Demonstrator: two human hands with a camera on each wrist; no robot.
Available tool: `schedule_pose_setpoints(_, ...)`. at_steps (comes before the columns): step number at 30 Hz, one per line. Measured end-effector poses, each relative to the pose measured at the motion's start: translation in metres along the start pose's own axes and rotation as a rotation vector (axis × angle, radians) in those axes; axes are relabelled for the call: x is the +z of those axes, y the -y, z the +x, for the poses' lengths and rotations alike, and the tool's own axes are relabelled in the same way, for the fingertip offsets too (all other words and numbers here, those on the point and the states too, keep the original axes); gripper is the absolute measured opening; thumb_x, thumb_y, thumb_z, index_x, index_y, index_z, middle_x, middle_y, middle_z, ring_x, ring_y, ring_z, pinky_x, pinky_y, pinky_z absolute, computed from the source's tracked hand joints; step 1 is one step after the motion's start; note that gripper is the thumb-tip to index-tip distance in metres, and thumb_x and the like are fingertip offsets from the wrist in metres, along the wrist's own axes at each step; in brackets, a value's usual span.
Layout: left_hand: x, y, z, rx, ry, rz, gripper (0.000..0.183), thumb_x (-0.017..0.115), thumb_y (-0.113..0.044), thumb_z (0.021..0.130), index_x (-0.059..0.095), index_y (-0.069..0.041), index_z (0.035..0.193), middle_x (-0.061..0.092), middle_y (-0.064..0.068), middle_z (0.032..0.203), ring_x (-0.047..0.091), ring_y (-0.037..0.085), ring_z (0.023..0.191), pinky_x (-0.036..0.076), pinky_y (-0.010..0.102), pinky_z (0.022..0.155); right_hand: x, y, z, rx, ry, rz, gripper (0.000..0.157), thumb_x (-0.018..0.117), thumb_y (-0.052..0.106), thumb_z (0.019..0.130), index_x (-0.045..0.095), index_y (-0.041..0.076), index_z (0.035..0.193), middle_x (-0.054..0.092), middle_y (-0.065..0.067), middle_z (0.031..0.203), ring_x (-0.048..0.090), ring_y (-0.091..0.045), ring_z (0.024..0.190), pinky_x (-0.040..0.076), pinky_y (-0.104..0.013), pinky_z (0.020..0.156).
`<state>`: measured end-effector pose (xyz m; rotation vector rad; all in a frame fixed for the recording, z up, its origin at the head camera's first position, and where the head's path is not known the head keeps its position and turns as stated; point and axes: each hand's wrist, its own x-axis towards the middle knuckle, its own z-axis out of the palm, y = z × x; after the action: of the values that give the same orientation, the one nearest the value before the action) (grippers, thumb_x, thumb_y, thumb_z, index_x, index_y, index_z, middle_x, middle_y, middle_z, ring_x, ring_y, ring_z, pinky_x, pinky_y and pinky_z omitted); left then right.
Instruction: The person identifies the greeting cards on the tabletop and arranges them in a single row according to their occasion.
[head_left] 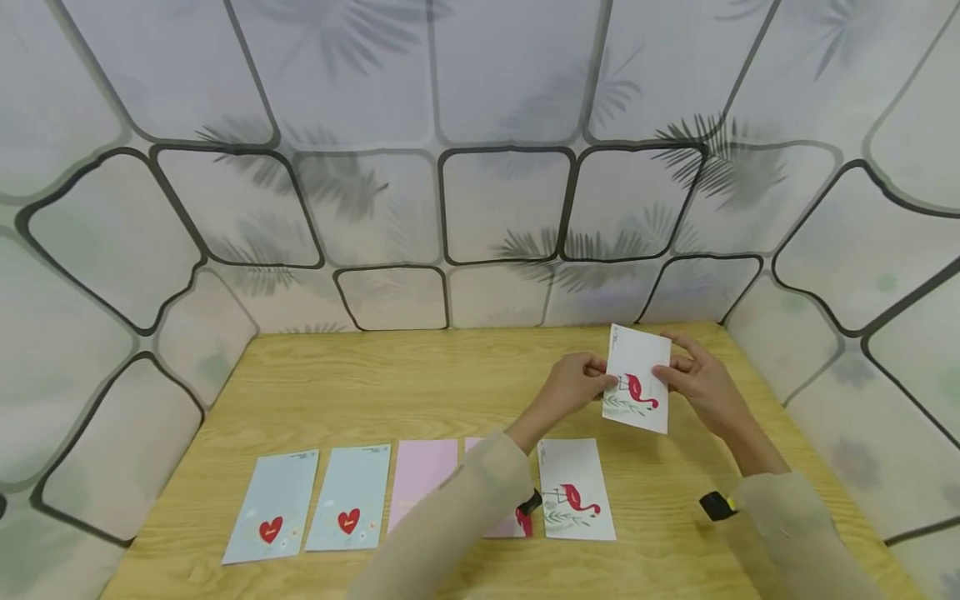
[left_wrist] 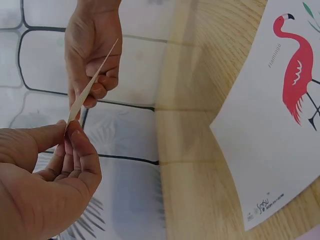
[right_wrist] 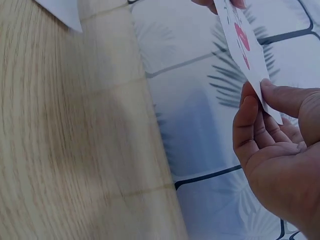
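Both hands hold up one white flamingo card (head_left: pixel 630 358) above the right part of the table. My left hand (head_left: pixel 573 383) pinches its left edge between thumb and fingers. At the opposite edge, my right hand (head_left: pixel 705 387) pinches it the same way, thumb on the printed face. In the left wrist view the held card (left_wrist: pixel 90 87) appears almost edge-on. The right wrist view shows the card (right_wrist: pixel 245 45) slanting between the hands, red print on its face. Below the left hand, a second white flamingo card (head_left: pixel 573 467) lies flat on the table.
Left along the same row lie two light blue heart cards (head_left: pixel 272 508) and two pink cards (head_left: pixel 423 475), the pink ones partly covered by the left sleeve (head_left: pixel 465 508). The wooden table (head_left: pixel 360 375) meets a patterned cloth wall (head_left: pixel 495 208) at the back and sides.
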<state>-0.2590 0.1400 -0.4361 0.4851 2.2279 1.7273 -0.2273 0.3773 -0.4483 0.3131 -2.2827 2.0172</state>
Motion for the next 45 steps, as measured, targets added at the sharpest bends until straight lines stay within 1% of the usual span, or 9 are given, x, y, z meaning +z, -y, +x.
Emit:
schedule_pose_setpoints(3, -0.006, -0.003, -0.007, 0.025, 0.048, -0.036, 0.019, 0.075, -0.010, 0.096, 0.070, 0.001, 0.111, 0.069, 0.001, 0.090, 0.067, 0.010, 0.078, 0.061, 0.035, 0.080, 0.003, 0.004, -0.005, 0.001, 0.028, 0.053, 0.051, 0.063, -0.001, 0.101, 0.042, 0.006, 0.148, 0.074, -0.002, 0.093, 0.068, -0.010, 0.084, 0.057, -0.023, 0.074)
schedule_pose_setpoints(8, -0.016, -0.006, -0.016, 0.055, 0.090, -0.083, 0.023, 0.074, -0.009, 0.096, 0.070, 0.002, 0.116, 0.070, 0.003, 0.094, 0.069, 0.011, 0.080, 0.061, 0.035, 0.080, 0.011, 0.011, -0.011, 0.019, 0.057, 0.070, 0.052, 0.063, -0.001, 0.101, 0.042, 0.007, 0.148, 0.074, -0.004, 0.093, 0.069, -0.013, 0.084, 0.058, -0.024, 0.075)
schedule_pose_setpoints(16, -0.025, -0.006, -0.023, 0.100, 0.013, -0.093, 0.024, 0.072, -0.007, 0.097, 0.068, 0.002, 0.119, 0.069, 0.004, 0.092, 0.070, 0.016, 0.079, 0.060, 0.025, 0.072, 0.016, 0.013, -0.021, 0.035, 0.091, -0.017, 0.054, 0.064, 0.002, 0.102, 0.042, 0.006, 0.151, 0.074, -0.005, 0.092, 0.070, -0.013, 0.081, 0.059, -0.027, 0.074)
schedule_pose_setpoints(20, -0.028, -0.007, -0.025, 0.131, -0.015, -0.102, 0.023, 0.071, -0.007, 0.099, 0.068, 0.000, 0.121, 0.069, 0.003, 0.090, 0.072, 0.026, 0.082, 0.060, 0.025, 0.070, 0.016, 0.013, -0.026, 0.034, 0.114, -0.072, 0.052, 0.065, 0.003, 0.102, 0.044, 0.008, 0.149, 0.073, -0.006, 0.091, 0.070, -0.013, 0.080, 0.059, -0.028, 0.073)
schedule_pose_setpoints(23, -0.029, -0.007, -0.027, 0.130, -0.024, -0.093, 0.017, 0.069, -0.009, 0.100, 0.070, -0.001, 0.115, 0.069, 0.002, 0.088, 0.072, 0.036, 0.088, 0.060, 0.025, 0.069, 0.017, 0.013, -0.030, 0.024, 0.127, -0.098, 0.051, 0.065, 0.004, 0.102, 0.045, 0.002, 0.149, 0.072, -0.007, 0.091, 0.069, -0.014, 0.079, 0.059, -0.028, 0.072)
schedule_pose_setpoints(26, -0.029, -0.007, -0.028, 0.116, -0.030, -0.064, 0.012, 0.068, -0.012, 0.102, 0.072, -0.003, 0.108, 0.069, 0.001, 0.084, 0.073, 0.035, 0.086, 0.059, 0.024, 0.067, 0.017, 0.014, -0.035, -0.003, 0.121, -0.129, 0.049, 0.063, 0.003, 0.102, 0.044, -0.006, 0.147, 0.073, -0.006, 0.092, 0.068, -0.015, 0.077, 0.059, -0.028, 0.070)
schedule_pose_setpoints(32, -0.025, -0.006, -0.032, 0.100, 0.008, 0.007, 0.011, 0.068, -0.015, 0.102, 0.073, -0.005, 0.101, 0.069, 0.004, 0.080, 0.068, 0.012, 0.068, 0.059, 0.025, 0.065, 0.015, 0.013, -0.046, -0.010, 0.073, -0.194, 0.041, 0.061, 0.005, 0.104, 0.052, -0.013, 0.140, 0.073, -0.002, 0.096, 0.067, -0.014, 0.074, 0.059, -0.028, 0.068)
schedule_pose_setpoints(40, -0.008, 0.002, -0.035, 0.081, 0.078, 0.085, 0.009, 0.070, -0.016, 0.100, 0.074, -0.009, 0.096, 0.069, -0.002, 0.074, 0.074, 0.028, 0.079, 0.059, 0.028, 0.064, 0.007, 0.010, -0.062, 0.141, 0.008, -0.221, 0.042, 0.061, 0.013, 0.105, 0.057, -0.021, 0.130, 0.072, 0.003, 0.097, 0.065, -0.010, 0.078, 0.058, -0.025, 0.072)
schedule_pose_setpoints(45, 0.005, 0.004, -0.036, 0.072, 0.121, 0.147, 0.012, 0.070, -0.015, 0.101, 0.073, -0.010, 0.091, 0.068, -0.002, 0.072, 0.074, 0.028, 0.079, 0.055, 0.023, 0.059, 0.001, 0.007, -0.068, 0.218, -0.011, -0.235, 0.041, 0.062, 0.015, 0.105, 0.059, -0.021, 0.127, 0.071, 0.002, 0.096, 0.064, -0.010, 0.078, 0.058, -0.025, 0.071)
